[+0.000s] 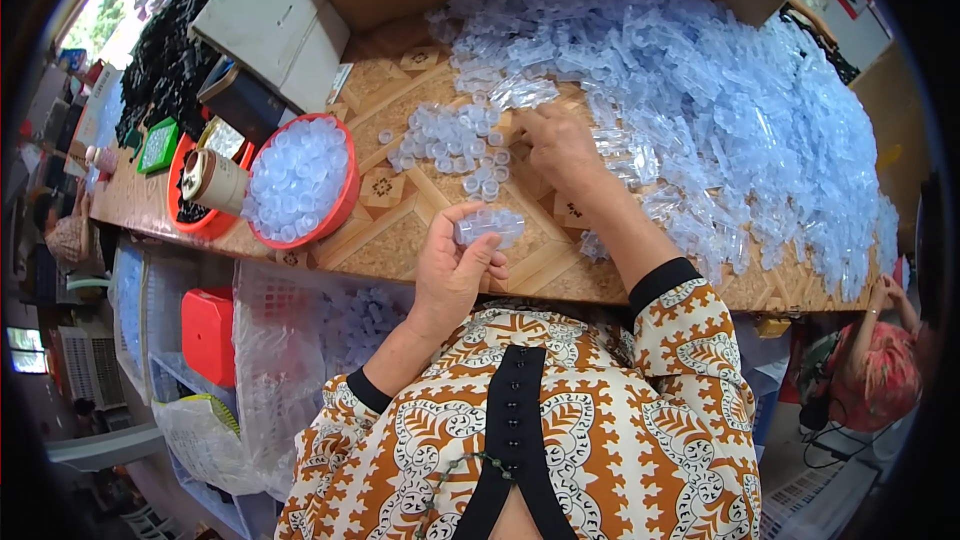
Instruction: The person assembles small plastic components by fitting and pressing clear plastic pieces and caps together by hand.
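Observation:
My left hand is closed around a clear plastic piece above the table's near edge. Whether it is a single piece or a few together I cannot tell. Farther out, my right hand reaches to the near-left fringe of a large heap of clear plastic pieces. Its fingers are bent and drawn together, and anything between the tips is hidden. Just left of those fingertips lie many small translucent ring-like caps, loose on the patterned tabletop.
A red bowl full of similar caps stands at the left, beside a second red bowl with a brown-and-white cup-like container. Black parts are piled far left. Below the edge are a red box and plastic bags. Other people work nearby.

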